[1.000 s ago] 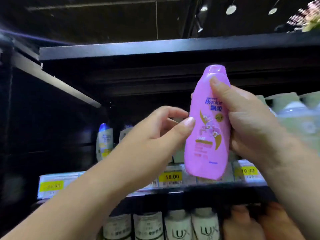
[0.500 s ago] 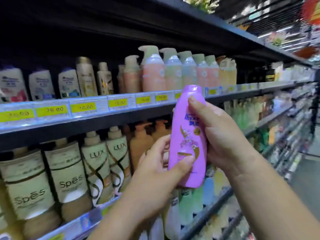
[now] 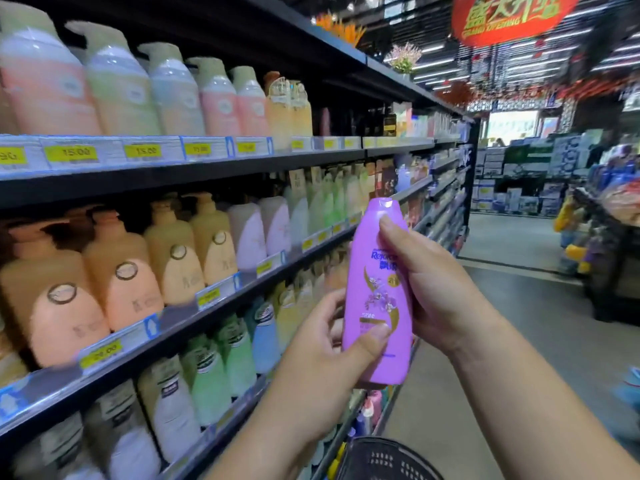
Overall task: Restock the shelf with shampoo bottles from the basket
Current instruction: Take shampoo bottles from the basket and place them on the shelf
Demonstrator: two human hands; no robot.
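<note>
Black shelf (image 3: 173,183) flanks grey floor (image 3: 519,341) — purple bottle (image 3: 363,268) held.

shelving unit (image 3: 221,162) fills the left half of the frame, its tiers running back toward the upper right. pump bottles (image 3: 121,88) stand in rows on the upper tier, with price tags (image 3: 76,152) along the edge below them. at centre, the shampoo bottle (image 3: 375,299) stands upright before the shelves, left hand (image 3: 329,355) at its lower left, right hand (image 3: 440,292) on its right side. basket (image 3: 384,459) at the bottom edge, below the bottle. aisle floor (image 3: 519,341) at right; hanging sign (image 3: 509,15) at upper right.
</note>
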